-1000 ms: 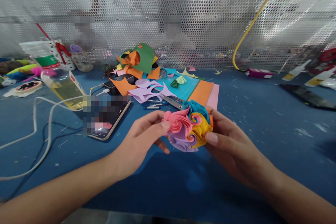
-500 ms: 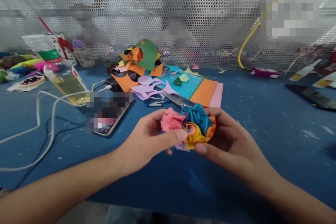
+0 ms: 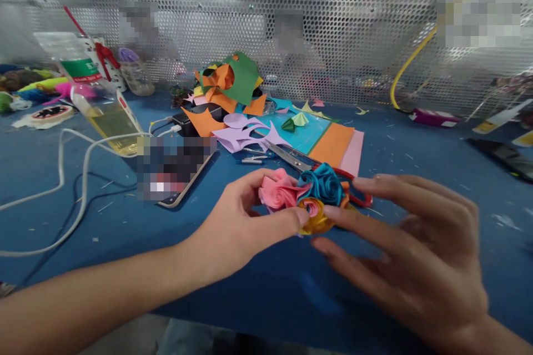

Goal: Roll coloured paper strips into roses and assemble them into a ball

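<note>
A cluster of rolled paper roses (image 3: pixel 322 186) in pink, blue, yellow and orange is held above the blue table. My left hand (image 3: pixel 241 222) grips it from the left, thumb on the yellow rose and fingers behind the pink one. On the other side, my right hand (image 3: pixel 400 249) has its fingers spread; one fingertip touches the yellow rose, while the thumb is apart below it. Just behind the cluster lie scissors (image 3: pixel 293 156) with red handles, partly hidden by the roses. A pair of compasses (image 3: pixel 254 156) is beside their blades.
Cut paper scraps (image 3: pixel 233 89) are heaped at the back, near orange and pink sheets (image 3: pixel 332 146). On the left are a phone (image 3: pixel 187 172), white cable (image 3: pixel 85 177) and a tilted bottle of yellowish liquid (image 3: pixel 110 122). A perforated metal panel (image 3: pixel 345 28) stands behind.
My right hand has loosened from the cluster and moved right, its fingers now spread. My left hand keeps its hold. The scissors' red handles have come into view.
</note>
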`<state>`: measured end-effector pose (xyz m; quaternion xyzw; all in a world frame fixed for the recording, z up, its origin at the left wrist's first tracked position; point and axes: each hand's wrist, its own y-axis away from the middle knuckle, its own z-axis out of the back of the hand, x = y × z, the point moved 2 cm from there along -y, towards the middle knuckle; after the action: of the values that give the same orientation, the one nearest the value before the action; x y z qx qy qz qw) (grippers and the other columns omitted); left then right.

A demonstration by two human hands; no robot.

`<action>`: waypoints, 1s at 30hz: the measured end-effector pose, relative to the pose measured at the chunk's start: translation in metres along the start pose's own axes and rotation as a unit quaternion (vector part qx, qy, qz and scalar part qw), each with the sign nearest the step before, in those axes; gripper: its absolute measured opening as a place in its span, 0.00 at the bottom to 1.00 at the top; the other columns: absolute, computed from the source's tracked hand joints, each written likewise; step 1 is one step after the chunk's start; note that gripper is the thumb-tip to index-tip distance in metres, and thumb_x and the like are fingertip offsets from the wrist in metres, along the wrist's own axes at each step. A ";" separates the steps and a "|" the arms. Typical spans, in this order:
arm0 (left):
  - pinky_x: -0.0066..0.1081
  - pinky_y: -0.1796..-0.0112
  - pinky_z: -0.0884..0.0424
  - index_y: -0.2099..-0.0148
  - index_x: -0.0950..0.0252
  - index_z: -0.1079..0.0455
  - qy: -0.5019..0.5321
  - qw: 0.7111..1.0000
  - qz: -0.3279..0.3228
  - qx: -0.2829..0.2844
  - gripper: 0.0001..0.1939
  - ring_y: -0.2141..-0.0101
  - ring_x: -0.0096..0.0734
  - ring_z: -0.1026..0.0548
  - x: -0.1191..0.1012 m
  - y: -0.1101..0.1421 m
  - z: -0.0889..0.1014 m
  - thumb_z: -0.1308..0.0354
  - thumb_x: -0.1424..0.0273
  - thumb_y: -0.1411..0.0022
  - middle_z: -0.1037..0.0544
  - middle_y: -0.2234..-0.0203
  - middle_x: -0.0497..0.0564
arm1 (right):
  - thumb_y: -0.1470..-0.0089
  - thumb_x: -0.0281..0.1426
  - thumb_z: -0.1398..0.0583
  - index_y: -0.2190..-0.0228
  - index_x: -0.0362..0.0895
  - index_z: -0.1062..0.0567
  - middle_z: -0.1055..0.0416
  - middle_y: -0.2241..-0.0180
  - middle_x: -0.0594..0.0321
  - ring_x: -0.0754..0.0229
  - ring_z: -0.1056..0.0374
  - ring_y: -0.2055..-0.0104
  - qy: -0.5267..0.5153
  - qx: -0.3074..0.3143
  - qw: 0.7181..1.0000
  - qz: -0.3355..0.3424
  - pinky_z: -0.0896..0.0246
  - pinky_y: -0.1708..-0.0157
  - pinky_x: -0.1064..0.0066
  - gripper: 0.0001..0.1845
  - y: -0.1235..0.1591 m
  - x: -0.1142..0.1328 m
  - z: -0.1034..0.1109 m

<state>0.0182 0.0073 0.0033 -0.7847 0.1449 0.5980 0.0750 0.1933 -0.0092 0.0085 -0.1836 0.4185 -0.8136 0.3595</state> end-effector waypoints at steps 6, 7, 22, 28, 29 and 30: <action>0.22 0.70 0.34 0.65 0.66 0.33 0.011 1.000 0.020 -0.014 0.14 0.72 0.23 0.32 0.002 0.001 -0.002 0.33 0.76 0.56 0.29 0.74 0.44 | 0.55 0.32 0.33 0.59 0.58 0.26 0.33 0.55 0.66 0.51 0.37 0.59 0.087 -0.017 0.992 0.085 0.45 0.61 0.58 0.19 0.006 0.003 0.004; 0.22 0.70 0.34 0.65 0.66 0.33 0.010 1.000 0.021 -0.015 0.14 0.72 0.23 0.32 0.002 0.001 -0.003 0.33 0.75 0.55 0.29 0.74 0.44 | 0.55 0.33 0.33 0.59 0.57 0.26 0.33 0.55 0.67 0.51 0.37 0.59 0.093 -0.019 0.991 0.089 0.46 0.61 0.58 0.19 0.007 0.003 0.004; 0.21 0.69 0.34 0.66 0.65 0.34 -0.003 1.000 0.011 -0.025 0.15 0.72 0.21 0.32 0.004 0.000 -0.002 0.34 0.78 0.56 0.29 0.75 0.42 | 0.50 0.27 0.38 0.57 0.50 0.29 0.31 0.58 0.58 0.50 0.37 0.58 0.066 0.059 0.994 0.056 0.48 0.61 0.58 0.16 -0.002 0.014 -0.005; 0.21 0.72 0.34 0.66 0.64 0.33 -0.038 0.998 -0.013 -0.046 0.14 0.74 0.22 0.32 0.001 0.003 -0.003 0.34 0.77 0.56 0.28 0.75 0.43 | 0.50 0.26 0.40 0.58 0.50 0.29 0.33 0.54 0.58 0.49 0.36 0.55 0.011 0.072 0.997 0.016 0.45 0.57 0.57 0.16 -0.002 0.014 -0.004; 0.20 0.73 0.35 0.66 0.64 0.32 -0.040 0.998 -0.020 -0.051 0.14 0.74 0.22 0.33 0.000 0.003 -0.003 0.34 0.78 0.56 0.29 0.75 0.43 | 0.49 0.26 0.41 0.57 0.51 0.30 0.35 0.53 0.58 0.49 0.37 0.54 -0.008 0.088 0.996 -0.001 0.45 0.56 0.57 0.16 -0.003 0.014 -0.003; 0.20 0.73 0.35 0.66 0.64 0.32 -0.041 0.997 -0.026 -0.056 0.14 0.75 0.22 0.33 0.000 0.004 -0.003 0.34 0.78 0.56 0.29 0.76 0.43 | 0.49 0.26 0.41 0.57 0.51 0.31 0.36 0.52 0.58 0.48 0.39 0.52 -0.026 0.100 0.994 -0.016 0.46 0.54 0.56 0.17 -0.003 0.014 -0.003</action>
<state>0.0198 0.0029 0.0042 -0.7661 0.0874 0.6345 0.0527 0.1813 -0.0165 0.0094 -0.1743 0.3223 -0.8521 0.3738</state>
